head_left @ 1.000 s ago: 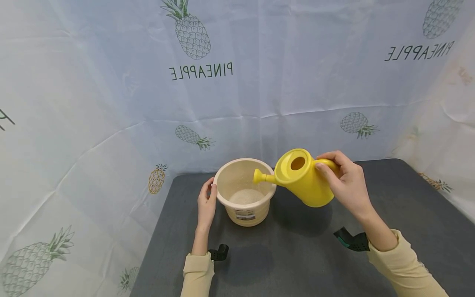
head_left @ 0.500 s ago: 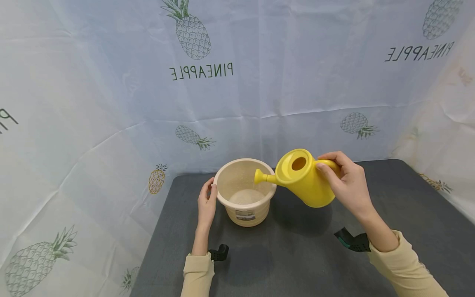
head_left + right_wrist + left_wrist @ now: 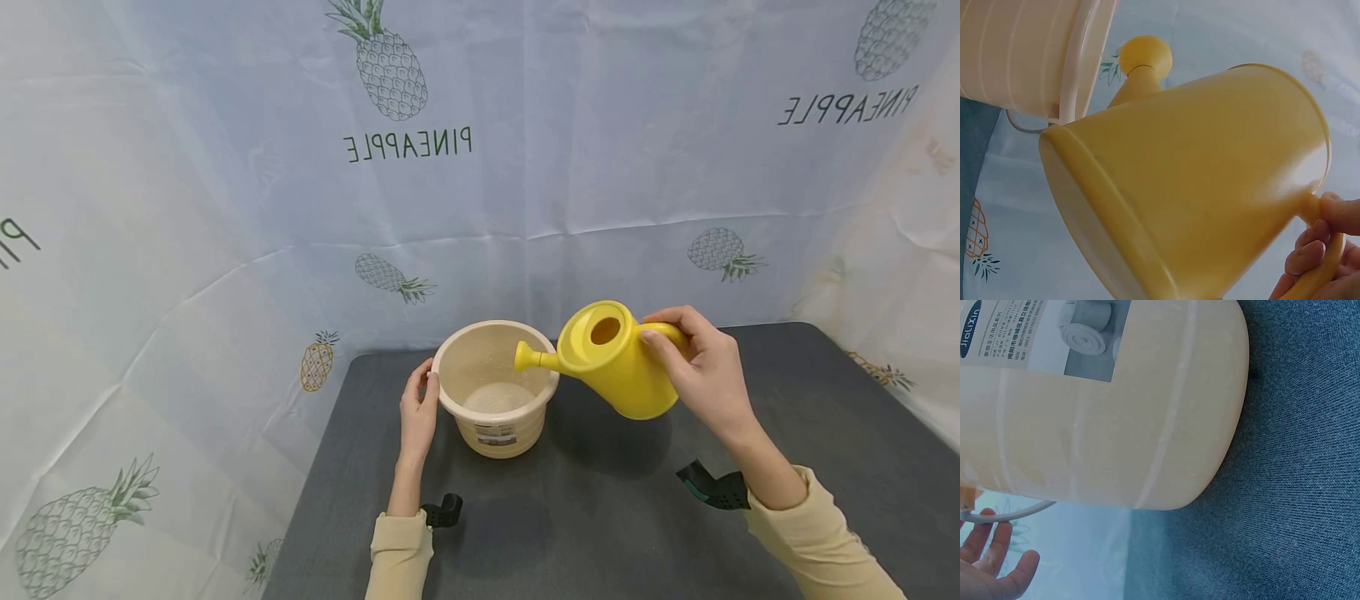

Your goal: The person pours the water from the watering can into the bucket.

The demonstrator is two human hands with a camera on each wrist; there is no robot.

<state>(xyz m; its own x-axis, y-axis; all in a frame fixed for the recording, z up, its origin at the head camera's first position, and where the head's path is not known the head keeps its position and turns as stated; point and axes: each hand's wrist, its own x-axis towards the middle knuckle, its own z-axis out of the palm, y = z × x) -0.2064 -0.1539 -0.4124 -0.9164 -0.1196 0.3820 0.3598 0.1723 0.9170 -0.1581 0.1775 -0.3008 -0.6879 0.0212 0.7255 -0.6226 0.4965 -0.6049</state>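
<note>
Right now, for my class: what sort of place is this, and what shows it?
Probably a makeshift recording booth: pineapple-print sheeting screens a dark table at the back and sides, and two black wrist devices are in view.

A pale, creased curtain with green pineapple prints and mirrored dark lettering fills the upper frame and left side; a dark grey worktop spans lower centre to lower right.

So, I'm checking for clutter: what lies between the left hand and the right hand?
In the head view: the cream bucket, then, nearer the right hand, the yellow watering can.
</note>
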